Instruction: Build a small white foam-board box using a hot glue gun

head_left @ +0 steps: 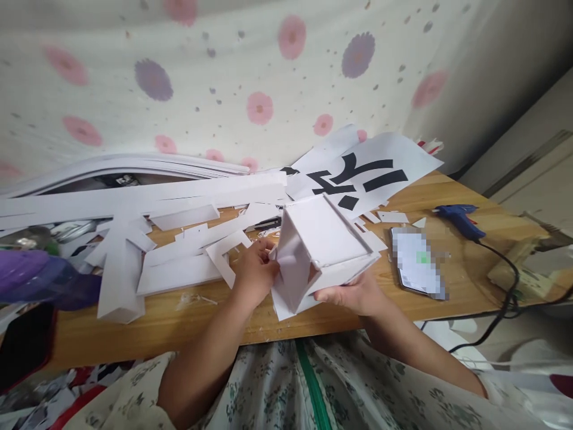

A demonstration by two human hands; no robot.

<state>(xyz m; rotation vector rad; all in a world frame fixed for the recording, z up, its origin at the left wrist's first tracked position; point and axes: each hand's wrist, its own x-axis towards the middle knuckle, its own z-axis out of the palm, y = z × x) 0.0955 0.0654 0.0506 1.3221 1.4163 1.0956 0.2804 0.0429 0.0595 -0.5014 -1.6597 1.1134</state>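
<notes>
A white foam-board box shape (329, 230) is held tilted just over the front of the table, with a recessed panel on its upper face and an open fold on its left side. My left hand (255, 269) pinches the edge of a white panel at the box's left side. From below and the right, my right hand (347, 295) grips the box, its thumb on the front lower edge and most of its fingers hidden beneath. Close by my left hand lies a white cut-out frame piece (222, 254).
White board strips and a large T-shaped piece (120, 263) cover the table's left side, beside a purple bottle (40, 278). Behind the box lies a sheet with black characters (371, 170). To the right are a phone (416, 263) and a corded blue glue gun (461, 220).
</notes>
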